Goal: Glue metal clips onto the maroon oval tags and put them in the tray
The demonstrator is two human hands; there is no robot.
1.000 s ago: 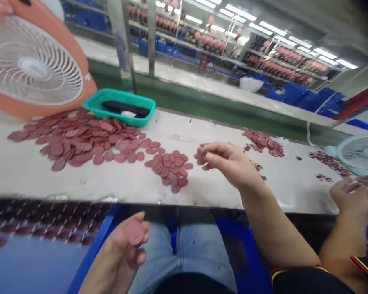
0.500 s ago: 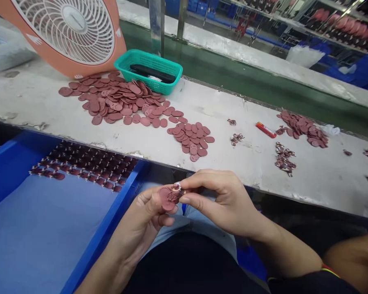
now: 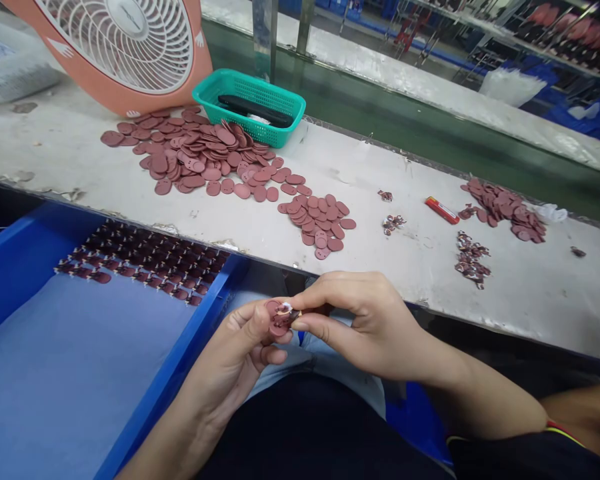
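My left hand [image 3: 235, 357] pinches a dark red oval disc [image 3: 275, 319] over my lap. My right hand [image 3: 360, 320] is closed on a small dark red piece with a pale ring, pressed against that disc. On the white worktable [image 3: 420, 267] just beyond my hands lies a small heap of red discs [image 3: 317, 217]. A larger heap of red discs [image 3: 200, 153] spreads further left. A blue bin [image 3: 55, 373] at my left holds rows of finished dark red pieces [image 3: 140, 260] along its far side.
An orange fan [image 3: 125, 47] and a teal basket [image 3: 253, 107] stand at the table's back left. Small dark red clips [image 3: 470, 257], a red lighter [image 3: 443, 210] and another disc pile [image 3: 503, 210] lie to the right. A green conveyor [image 3: 430, 133] runs behind.
A second ago my right hand was out over the table picking up a small piece. It came back to my lap and met the left hand's disc. The view tilted down.
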